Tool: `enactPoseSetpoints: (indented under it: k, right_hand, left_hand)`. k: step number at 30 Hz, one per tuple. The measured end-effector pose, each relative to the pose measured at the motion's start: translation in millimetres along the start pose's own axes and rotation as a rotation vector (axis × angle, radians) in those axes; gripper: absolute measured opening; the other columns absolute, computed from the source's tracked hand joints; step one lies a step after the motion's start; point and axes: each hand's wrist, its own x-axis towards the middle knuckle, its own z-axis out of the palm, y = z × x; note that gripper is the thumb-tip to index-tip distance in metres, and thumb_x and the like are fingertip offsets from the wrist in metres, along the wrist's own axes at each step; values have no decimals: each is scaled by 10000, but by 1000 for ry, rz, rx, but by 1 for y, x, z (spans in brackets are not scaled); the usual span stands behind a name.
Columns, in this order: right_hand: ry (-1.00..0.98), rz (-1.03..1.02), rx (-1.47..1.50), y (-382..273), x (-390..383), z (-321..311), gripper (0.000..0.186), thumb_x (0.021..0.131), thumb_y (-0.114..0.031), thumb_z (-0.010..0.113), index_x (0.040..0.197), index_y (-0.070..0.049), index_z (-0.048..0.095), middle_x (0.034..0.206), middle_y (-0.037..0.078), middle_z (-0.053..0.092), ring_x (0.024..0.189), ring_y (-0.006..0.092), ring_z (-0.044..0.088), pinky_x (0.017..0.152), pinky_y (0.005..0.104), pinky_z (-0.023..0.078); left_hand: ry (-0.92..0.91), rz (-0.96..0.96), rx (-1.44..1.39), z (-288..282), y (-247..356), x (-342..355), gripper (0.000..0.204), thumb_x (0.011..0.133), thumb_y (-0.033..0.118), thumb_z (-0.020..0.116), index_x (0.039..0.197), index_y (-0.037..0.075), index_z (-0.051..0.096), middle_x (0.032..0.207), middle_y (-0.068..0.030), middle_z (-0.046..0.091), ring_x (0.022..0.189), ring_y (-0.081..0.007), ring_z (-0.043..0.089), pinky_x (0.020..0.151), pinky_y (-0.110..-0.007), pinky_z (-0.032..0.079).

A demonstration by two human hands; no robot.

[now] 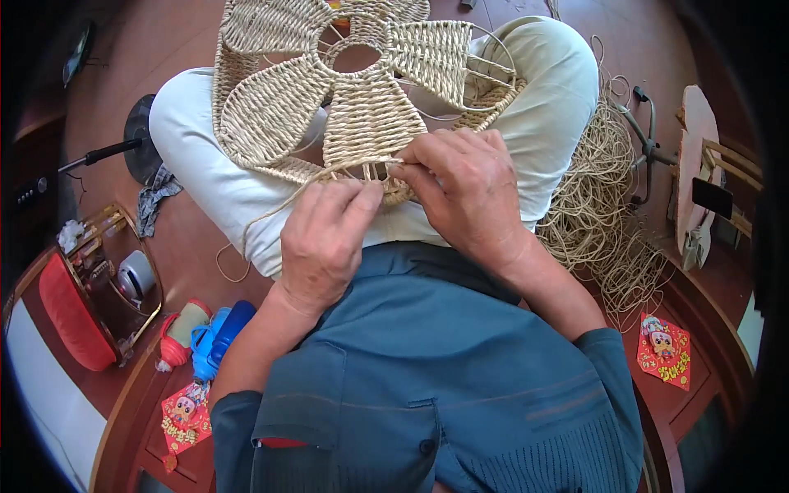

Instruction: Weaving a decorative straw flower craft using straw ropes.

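A flower-shaped woven straw basket piece (pixel 374 123) rests across my lap, its petals radiating from a round central hole. A strip of frame at its near edge shows bare between my hands. My right hand (pixel 472 193) pinches a tan cord (pixel 288 197) at that edge with thumb and forefinger. From there the cord runs left past my left hand and hangs beside my leg. My left hand (pixel 325 234) is closed, its fingertips at the near rim just below the cord. What lies under those fingertips is hidden. Thin frame wires show at the right petal, where the weave is open.
A large heap of loose tan cord (pixel 600 197) lies on the floor right of my knee. A metal stand (pixel 649 148) is beyond it. To the left are blue bottles (pixel 220 333), a red-cushioned chair (pixel 76 312), a grey cloth (pixel 154 201) and a black round base (pixel 141 140).
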Motion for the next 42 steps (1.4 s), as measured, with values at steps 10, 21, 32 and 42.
enactPoseSetpoints:
  k: [10, 21, 32, 42]
  right_hand:
    - [-76, 9, -55, 1, 6, 9, 128, 968, -188, 801, 1072, -154, 735, 771, 24, 730, 702, 238, 696, 702, 414, 468]
    - [-385, 300, 312, -6, 11, -3, 735, 984, 20, 615, 1658, -196, 420, 1027, 221, 779, 860, 439, 751, 793, 505, 605]
    - [-195, 678, 1157, -1, -10, -4, 569, 983, 30, 651, 1530, -13, 499, 1081, -3, 678, 846, 7, 578, 688, 176, 441]
    - [-55, 774, 1326, 71, -33, -60, 249, 956, -85, 695, 1194, -106, 626, 857, -78, 576, 583, -1, 387, 479, 192, 267]
  left_hand:
    - [-185, -85, 93, 0, 15, 2, 381, 906, 28, 709, 1287, 31, 713, 1019, -129, 671, 909, -340, 671, 763, -457, 546]
    - [-416, -566, -408, -11, 22, 17, 311, 1022, 113, 676, 1308, -7, 663, 1049, -266, 776, 947, -486, 748, 821, -550, 569]
    - [-239, -380, -215, -15, 26, 9, 327, 972, 112, 773, 1284, 43, 704, 1094, -209, 767, 921, -409, 749, 792, -491, 575]
    - [13, 5, -70, 17, 20, 23, 336, 898, 85, 826, 1218, 87, 724, 1083, -81, 681, 941, -314, 660, 800, -442, 539]
